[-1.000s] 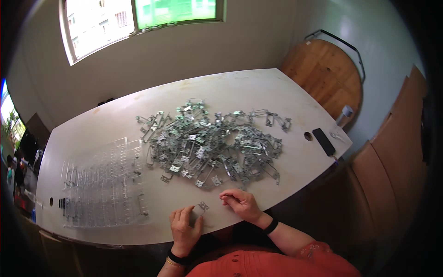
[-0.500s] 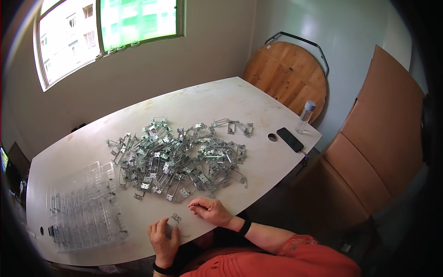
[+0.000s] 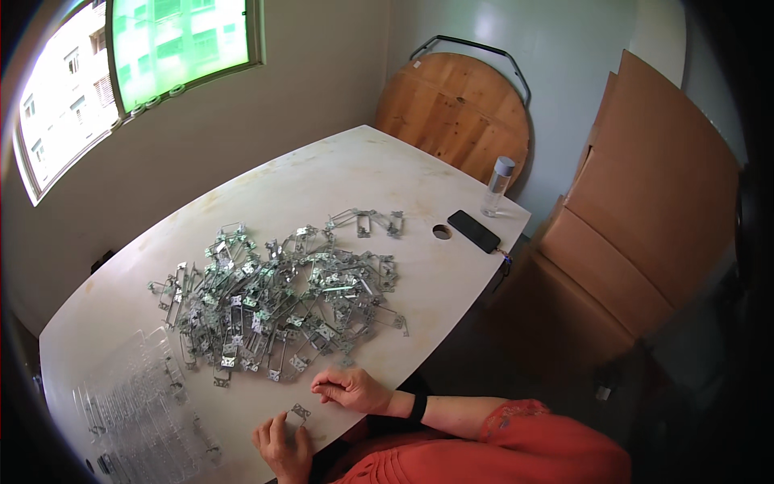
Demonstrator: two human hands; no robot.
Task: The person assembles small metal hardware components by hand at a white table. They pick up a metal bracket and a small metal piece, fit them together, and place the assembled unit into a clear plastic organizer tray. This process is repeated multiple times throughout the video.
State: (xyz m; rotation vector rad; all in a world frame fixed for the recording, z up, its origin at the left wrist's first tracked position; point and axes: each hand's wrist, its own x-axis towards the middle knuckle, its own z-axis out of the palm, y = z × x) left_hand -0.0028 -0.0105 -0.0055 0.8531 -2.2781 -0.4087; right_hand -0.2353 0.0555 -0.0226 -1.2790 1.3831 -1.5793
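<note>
metal bracket (image 3: 301, 412) is pinched between the thumb and fingers of the left hand (image 3: 282, 450), just above the near edge of the white table (image 3: 427, 294). the right hand (image 3: 355, 390) is near it, fingers curled and thumb drawn in against them; whether something small is pinched there cannot be told. a black band (image 3: 418, 407) circles the right wrist. beyond both hands lies a tangled heap of silvery metal parts (image 3: 266, 298). clear plastic trays (image 3: 145, 411) are left of the left hand. toward the right corner, a black phone (image 3: 474, 231) lies between a round hole (image 3: 442, 232) and an upright clear bottle (image 3: 497, 187).
</note>
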